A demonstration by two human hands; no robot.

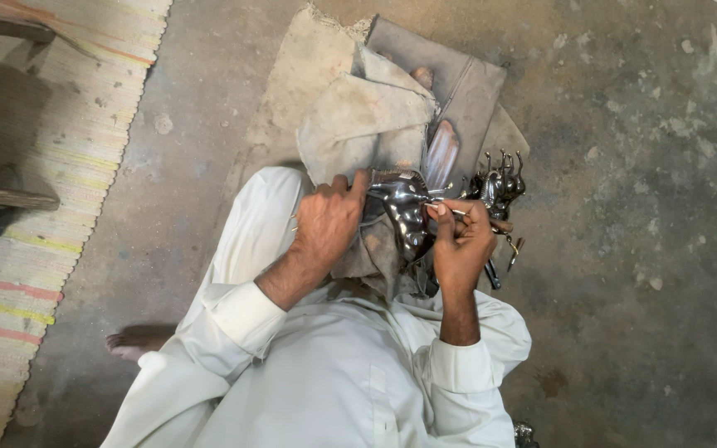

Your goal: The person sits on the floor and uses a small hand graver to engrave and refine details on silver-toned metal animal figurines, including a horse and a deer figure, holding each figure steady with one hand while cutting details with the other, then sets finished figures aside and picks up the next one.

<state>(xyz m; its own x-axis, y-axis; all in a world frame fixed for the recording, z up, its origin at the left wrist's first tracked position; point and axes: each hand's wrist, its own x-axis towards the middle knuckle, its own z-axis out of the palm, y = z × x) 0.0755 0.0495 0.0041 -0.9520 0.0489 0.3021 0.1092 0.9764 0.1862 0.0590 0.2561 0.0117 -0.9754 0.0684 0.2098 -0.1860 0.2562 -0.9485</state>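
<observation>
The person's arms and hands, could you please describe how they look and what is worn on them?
Both arms wear loose white sleeves with buttoned-style cuffs pushed back below the elbow, so the forearms are bare and hairy. The left hand and right hand are bare: no gloves, and no rings or watch that I can see. The sleeves match the white garment on the body.

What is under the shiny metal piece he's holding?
A dusty grey cloth lies under the metal piece, draped over his knee. The hands and the piece hide what lies directly below.
</observation>
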